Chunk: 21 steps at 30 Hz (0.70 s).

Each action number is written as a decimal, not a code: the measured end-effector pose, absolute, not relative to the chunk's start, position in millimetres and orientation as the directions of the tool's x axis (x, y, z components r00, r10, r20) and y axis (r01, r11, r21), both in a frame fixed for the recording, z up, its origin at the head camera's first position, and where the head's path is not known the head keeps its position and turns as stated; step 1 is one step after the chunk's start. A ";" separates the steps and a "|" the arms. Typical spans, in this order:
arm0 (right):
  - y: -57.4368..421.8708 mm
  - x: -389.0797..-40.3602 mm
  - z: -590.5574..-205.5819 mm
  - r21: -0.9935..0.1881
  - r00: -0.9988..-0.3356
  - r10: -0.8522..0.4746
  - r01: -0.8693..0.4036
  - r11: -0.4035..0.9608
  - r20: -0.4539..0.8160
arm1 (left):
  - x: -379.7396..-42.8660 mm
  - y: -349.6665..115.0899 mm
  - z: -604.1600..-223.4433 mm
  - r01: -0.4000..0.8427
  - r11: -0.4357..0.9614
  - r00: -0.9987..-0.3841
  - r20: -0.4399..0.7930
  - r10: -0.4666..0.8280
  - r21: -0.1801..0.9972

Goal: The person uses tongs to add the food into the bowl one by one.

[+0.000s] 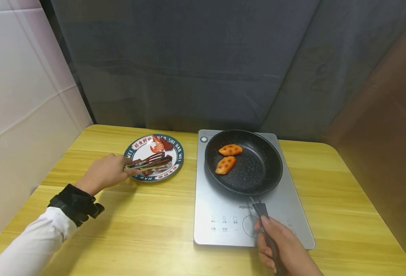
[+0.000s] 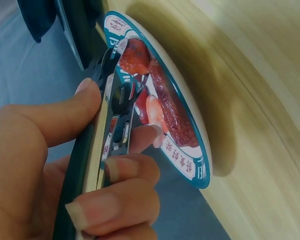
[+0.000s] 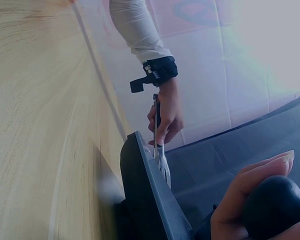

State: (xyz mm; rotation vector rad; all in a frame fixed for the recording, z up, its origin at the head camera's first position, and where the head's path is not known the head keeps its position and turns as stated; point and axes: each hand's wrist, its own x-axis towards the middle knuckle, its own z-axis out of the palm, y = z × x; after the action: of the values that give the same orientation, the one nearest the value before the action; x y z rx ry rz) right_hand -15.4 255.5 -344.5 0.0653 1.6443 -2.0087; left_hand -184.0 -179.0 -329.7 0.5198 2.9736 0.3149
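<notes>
My left hand [image 1: 106, 172] holds metal tongs [image 1: 150, 162] between thumb and fingers, low over a round plate [image 1: 180, 154] with a green lettered rim. On this plate lie an orange shrimp [image 1: 157, 144], a red piece [image 1: 166, 144] and a long dark-red piece of food [image 2: 172, 107]. Whether the tongs' tips touch any food I cannot tell. My right hand [image 1: 282, 245] grips the handle of a black speckled frying pan [image 1: 258, 168]. Two orange-brown pieces with dark spots, resembling chicken wings, lie in its left half: one farther back [image 1: 230, 150], one nearer [image 1: 225, 165].
The pan sits on a flat silver induction cooker [image 1: 220, 199] with a touch panel at its front. Both cooker and plate stand on a yellow wood-grain table [image 1: 161, 230]. A dark curtain [image 1: 175, 65] hangs behind, and a pale sheet [image 1: 23, 84] closes the left side.
</notes>
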 end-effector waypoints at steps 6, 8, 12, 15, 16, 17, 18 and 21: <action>255.5 -15.7 -345.2 -0.895 -0.854 -0.367 0.433 -0.110 -0.368 | -181.9 -176.3 -330.7 0.329 0.920 -0.938 -0.043 0.345 0.212; 255.5 -15.6 -345.1 -0.893 -0.853 -0.368 0.436 -0.113 -0.370 | -181.8 -175.7 -331.0 0.331 0.922 -0.938 -0.038 0.345 0.200; 255.6 -15.3 -344.9 -0.885 -0.849 -0.370 0.449 -0.126 -0.377 | -181.8 -175.8 -331.3 0.334 0.924 -0.937 -0.037 0.346 0.185; 255.9 -15.1 -345.1 -0.881 -0.846 -0.377 0.452 -0.136 -0.376 | -182.1 -176.8 -330.3 0.334 0.925 -0.938 -0.032 0.345 0.181; 255.9 -15.2 -345.3 -0.882 -0.847 -0.379 0.450 -0.137 -0.374 | -182.4 -177.4 -329.9 0.334 0.926 -0.938 -0.029 0.344 0.178; 256.0 -15.3 -345.6 -0.884 -0.847 -0.382 0.447 -0.137 -0.370 | -182.6 -177.7 -329.4 0.334 0.926 -0.939 -0.027 0.344 0.176; 256.1 -15.4 -346.0 -0.886 -0.848 -0.386 0.443 -0.137 -0.364 | -183.0 -178.0 -328.7 0.336 0.925 -0.938 -0.025 0.346 0.178; 256.5 -15.7 -347.0 -0.892 -0.849 -0.400 0.429 -0.140 -0.346 | -184.0 -177.7 -325.3 0.339 0.921 -0.937 -0.017 0.349 0.191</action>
State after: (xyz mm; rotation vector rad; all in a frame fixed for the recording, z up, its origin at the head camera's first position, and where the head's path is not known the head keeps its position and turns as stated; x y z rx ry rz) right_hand -15.7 256.5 -347.0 0.0326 1.6014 -2.0291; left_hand -184.0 -177.7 -325.3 0.5431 3.0293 0.2870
